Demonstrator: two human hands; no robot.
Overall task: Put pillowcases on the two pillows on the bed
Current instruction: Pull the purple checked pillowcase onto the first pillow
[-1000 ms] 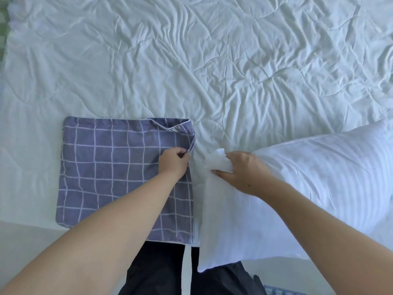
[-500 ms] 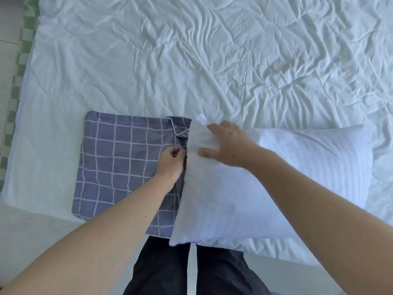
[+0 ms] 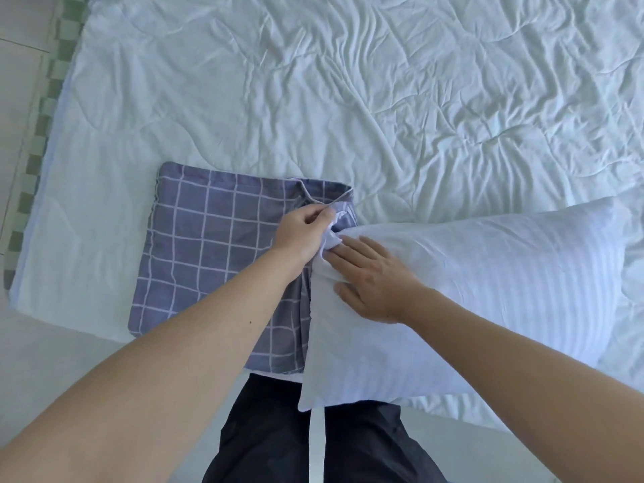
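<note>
Pale tiled floor [image 3: 21,81], daylight

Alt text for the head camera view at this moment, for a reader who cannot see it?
A person's left hand pinches the open edge of a blue checked pillowcase while the right hand presses a white striped pillow's corner into that opening. Both lie on a wrinkled white quilt at the bed's near edge.

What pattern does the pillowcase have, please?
Head view: the pillowcase is blue-purple with a white grid.
</note>
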